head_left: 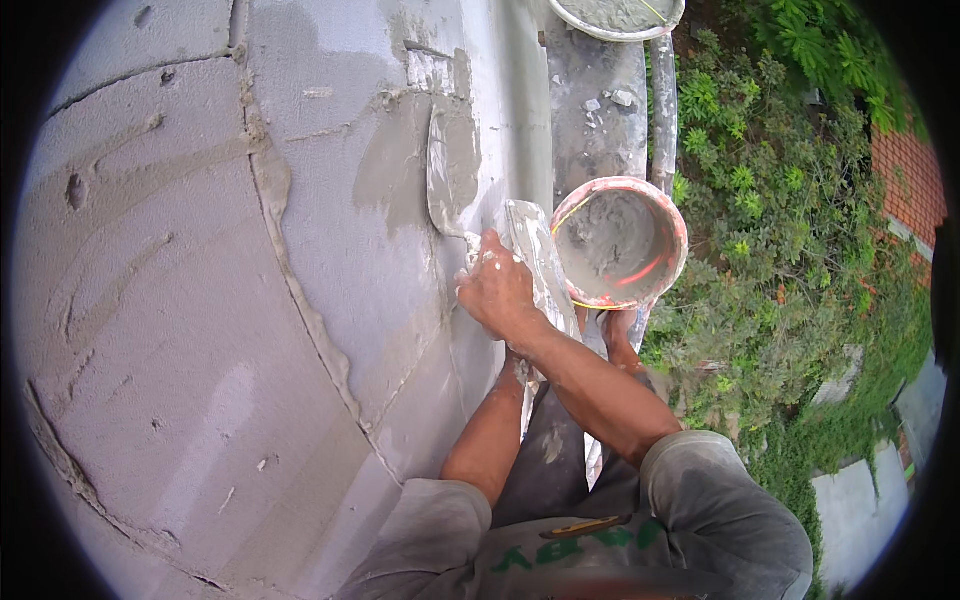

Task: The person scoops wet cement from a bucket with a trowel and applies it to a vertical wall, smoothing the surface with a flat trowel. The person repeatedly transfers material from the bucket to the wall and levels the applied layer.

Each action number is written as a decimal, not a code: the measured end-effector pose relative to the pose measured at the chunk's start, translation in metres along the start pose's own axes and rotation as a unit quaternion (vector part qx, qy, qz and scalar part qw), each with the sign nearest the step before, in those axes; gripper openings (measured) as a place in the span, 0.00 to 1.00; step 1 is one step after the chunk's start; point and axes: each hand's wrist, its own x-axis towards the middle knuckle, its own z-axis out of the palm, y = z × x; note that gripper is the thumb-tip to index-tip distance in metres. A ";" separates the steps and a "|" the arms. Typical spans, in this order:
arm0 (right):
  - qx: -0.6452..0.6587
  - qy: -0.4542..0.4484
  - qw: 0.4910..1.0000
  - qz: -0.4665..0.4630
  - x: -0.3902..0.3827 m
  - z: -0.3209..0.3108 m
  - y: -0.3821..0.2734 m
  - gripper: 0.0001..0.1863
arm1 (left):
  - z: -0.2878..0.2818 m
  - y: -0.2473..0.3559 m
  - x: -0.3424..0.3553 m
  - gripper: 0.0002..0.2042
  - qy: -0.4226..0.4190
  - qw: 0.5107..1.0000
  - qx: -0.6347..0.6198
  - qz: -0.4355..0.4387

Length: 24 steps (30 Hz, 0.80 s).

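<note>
A rough grey block wall (pixel 200 330) fills the left. A round red-and-white bucket (pixel 682 245) holds mortar; another, pale-rimmed (pixel 620 37), is cut off above. A long, mortar-smeared white board (pixel 541 250) stands beside a flat grey trowel (pixel 455 170), blade on the wall, handle hidden in the right hand's (pixel 497 287) clenched grip. The left hand (pixel 517 370) is mostly behind the right forearm (pixel 605 400); its grip I cannot tell.

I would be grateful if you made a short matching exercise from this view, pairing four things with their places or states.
Things:
1. Trowel
2. Nearer bucket
3. Plants
4. Long board

Places or states:
A. Green, along the right side of the view
B. Pale and smeared, just right of the right hand
C. Gripped by the right hand
D. Holding grey mix

Pairs: 1-C, 2-D, 3-A, 4-B.
</note>
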 end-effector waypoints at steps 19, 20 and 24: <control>0.217 -0.020 0.968 0.125 0.055 0.034 0.085 0.22 | 0.013 0.010 -0.003 0.12 -0.001 0.999 0.038 0.022; 0.195 -0.023 0.975 0.105 0.057 0.039 0.083 0.20 | 0.013 0.010 -0.002 0.12 -0.002 0.999 0.040 0.022; 0.070 -0.047 0.996 0.026 -0.006 0.016 0.036 0.21 | 0.005 0.001 -0.002 0.12 0.007 0.999 0.025 0.026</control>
